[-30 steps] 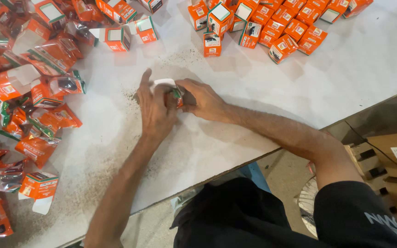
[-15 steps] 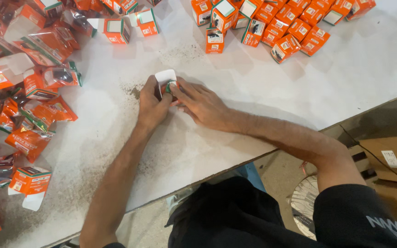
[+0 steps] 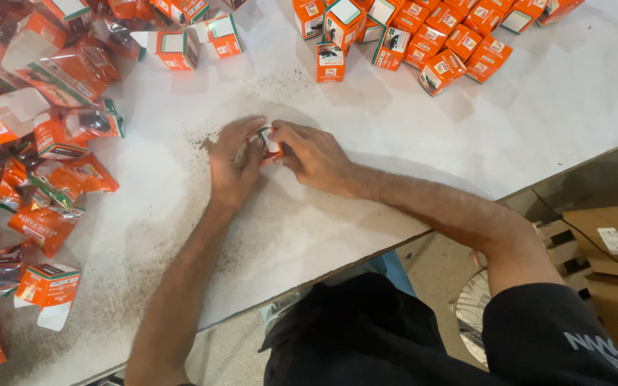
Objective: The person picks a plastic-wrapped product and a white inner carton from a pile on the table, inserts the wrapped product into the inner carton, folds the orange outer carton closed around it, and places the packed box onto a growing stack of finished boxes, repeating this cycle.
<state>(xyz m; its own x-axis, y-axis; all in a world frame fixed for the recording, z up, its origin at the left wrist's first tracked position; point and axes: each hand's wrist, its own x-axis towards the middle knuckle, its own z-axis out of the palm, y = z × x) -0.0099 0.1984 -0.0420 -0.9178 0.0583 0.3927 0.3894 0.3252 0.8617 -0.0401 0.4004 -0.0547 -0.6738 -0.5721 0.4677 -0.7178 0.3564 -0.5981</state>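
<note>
The small orange-and-white cardboard box (image 3: 269, 141) is now lying lower, mid-bench; left hand (image 3: 232, 166) and right hand (image 3: 314, 154) fingers are gripping it.

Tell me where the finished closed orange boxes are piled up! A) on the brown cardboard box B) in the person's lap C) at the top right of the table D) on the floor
C: the closed orange boxes sit bunched on the white table at the top right, beyond the two hands working on a small box.
</note>
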